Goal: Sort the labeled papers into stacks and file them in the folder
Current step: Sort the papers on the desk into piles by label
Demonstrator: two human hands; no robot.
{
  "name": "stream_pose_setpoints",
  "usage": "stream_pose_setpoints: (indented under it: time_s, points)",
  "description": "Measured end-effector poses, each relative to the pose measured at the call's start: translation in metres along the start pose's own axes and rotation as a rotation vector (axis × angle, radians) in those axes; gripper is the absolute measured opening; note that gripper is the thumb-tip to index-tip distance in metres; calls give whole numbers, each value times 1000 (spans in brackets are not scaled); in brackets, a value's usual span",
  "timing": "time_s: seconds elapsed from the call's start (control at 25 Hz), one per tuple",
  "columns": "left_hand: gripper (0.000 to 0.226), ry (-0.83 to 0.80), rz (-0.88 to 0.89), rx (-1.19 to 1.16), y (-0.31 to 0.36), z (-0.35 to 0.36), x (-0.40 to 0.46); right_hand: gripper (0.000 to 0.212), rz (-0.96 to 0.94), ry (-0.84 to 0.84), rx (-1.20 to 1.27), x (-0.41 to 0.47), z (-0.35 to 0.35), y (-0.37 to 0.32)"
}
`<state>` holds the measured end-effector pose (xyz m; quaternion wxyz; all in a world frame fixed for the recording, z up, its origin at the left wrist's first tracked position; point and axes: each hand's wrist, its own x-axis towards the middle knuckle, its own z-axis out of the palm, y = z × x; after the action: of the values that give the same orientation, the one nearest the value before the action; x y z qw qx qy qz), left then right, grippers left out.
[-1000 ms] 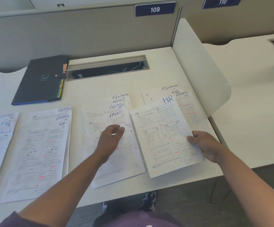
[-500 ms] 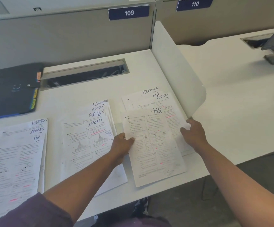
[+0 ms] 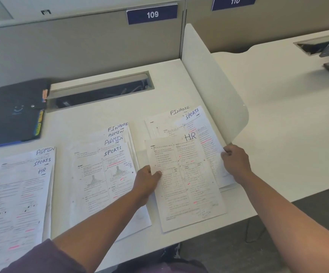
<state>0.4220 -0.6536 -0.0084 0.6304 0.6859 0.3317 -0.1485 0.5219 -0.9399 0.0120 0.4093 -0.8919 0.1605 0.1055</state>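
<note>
Left hand (image 3: 147, 181) pinches the left edge of the top sheet marked "HR" (image 3: 183, 182), thumb on top of the paper, fingers under it. Right hand (image 3: 236, 162) grips the right edge of the sheet marked "SPORTS" (image 3: 203, 133) lying just beneath, fingers curled round the paper edge. HR sheet sits on the right-hand stack, tilted slightly, its lower end hanging over the front edge of the desk (image 3: 108, 119). Under both, a sheet headed "FINANCE" (image 3: 165, 123) shows at the top of that stack; one more label between is hidden.

Middle stack (image 3: 104, 174), touched by the left wrist: labels read from the top "FINANCE", "ADMIN", "ADMIN", "SPORTS", fanned so each heading shows. Printed text with pink highlighter marks, too small to read.

Left stack (image 3: 22, 194): "ADMIN", "SPORTS", "HR". Another paper at the far left edge is cut off.

Dark folder (image 3: 12, 113) lies closed at the back left of the desk, snap button on the flap, coloured tabs sticking out along its right side, just beside the cable slot (image 3: 100, 91). White curved divider panel (image 3: 212, 83) stands upright right of the papers. Partition wall carries blue plates "109" (image 3: 152, 14) and "110" (image 3: 234, 1). Purple sleeve (image 3: 41, 259) on the left arm.
</note>
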Motion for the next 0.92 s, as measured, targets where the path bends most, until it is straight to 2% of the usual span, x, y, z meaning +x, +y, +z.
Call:
stream_pose_setpoints:
  time_s: [0.24,0.44,0.72,0.76,0.84,0.92]
  points:
    - [16,-93,-54,-148,3,-4,-5,19,109,-90,119,-6,-24,16]
    - [14,-47,-67,-268,2,2,-10,9,259,-254,348,-19,-27,30]
    - [19,-7,-81,-272,-5,3,-9,10,278,-496,406,-29,-14,26]
    - [20,5,-72,-257,-6,2,-8,8,257,-460,392,-28,-13,25]
    - [22,13,-63,-236,-8,1,-6,9,152,-247,315,-22,-11,24]
    - [21,-5,-59,-219,-8,0,-3,17,51,-54,119,-16,-7,23]
